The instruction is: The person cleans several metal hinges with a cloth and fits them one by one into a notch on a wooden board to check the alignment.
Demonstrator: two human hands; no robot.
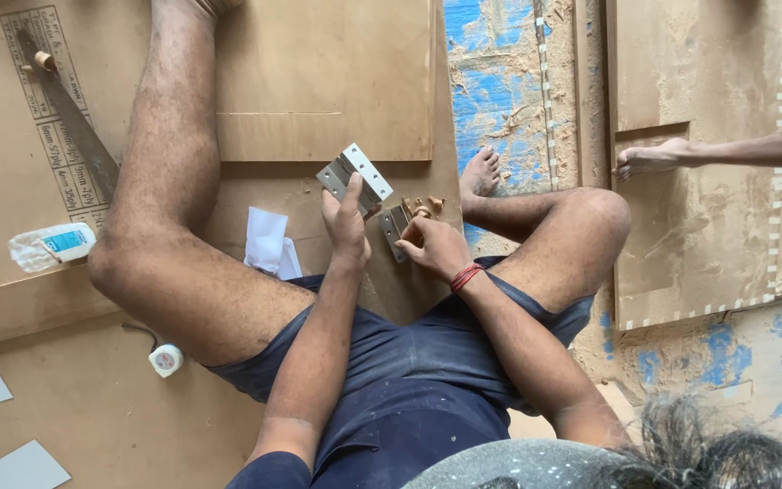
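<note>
The person is sitting on a brown board floor (65, 398) with knees spread, and the left hand (346, 226) is holding an open metal hinge (355, 177) up by its lower edge, the fingers (348, 195) curling closed around it so the two perforated leaves are fanning out above the thumb. Just beside it, the right hand (432, 244) is pinching shut on a second hinge (396, 228) that is lying flat on the board, fingertips pressing at its near end. Small brass screws (427, 206) are lying just past that hinge. A white folded paper (267, 240) is resting near the left wrist, a handsaw (70, 113) and a glue tube (52, 246) are lying well apart beyond the left leg, and another person's foot (649, 159) is reaching in from the right edge.
</note>
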